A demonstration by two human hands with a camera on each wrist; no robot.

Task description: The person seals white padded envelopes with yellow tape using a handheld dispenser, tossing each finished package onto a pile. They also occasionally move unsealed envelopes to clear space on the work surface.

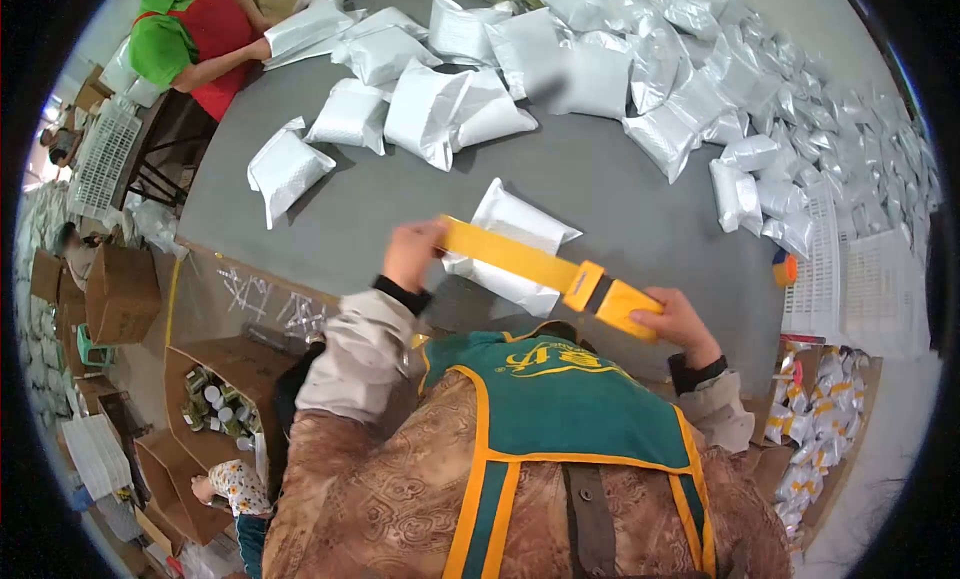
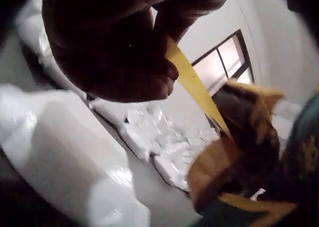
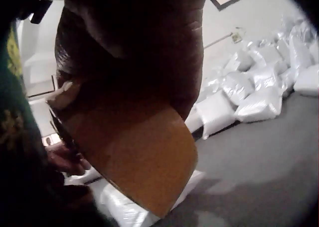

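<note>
In the head view my left hand point(image 1: 412, 257) pinches the free end of a yellow tape strip point(image 1: 508, 255). The strip runs taut to a yellow tape dispenser point(image 1: 622, 309), which my right hand point(image 1: 686, 325) grips at its far end. Below the strip a white padded mailer point(image 1: 522, 217) lies on the grey table, partly covered by the tape. Seen from the left wrist, the tape point(image 2: 192, 82) comes out between thumb and fingers. The right wrist view shows a broad orange-brown curved surface of the tape roll point(image 3: 134, 152) under the dark hand.
Filled white mailers point(image 1: 420, 114) lie across the back of the grey table point(image 1: 590, 169). A heap of silvery packets point(image 1: 750, 79) rises at right, beside a white plastic basket point(image 1: 885, 289). Another person point(image 1: 195, 39) works at the far left. An open carton with jars point(image 1: 215, 404) stands lower left.
</note>
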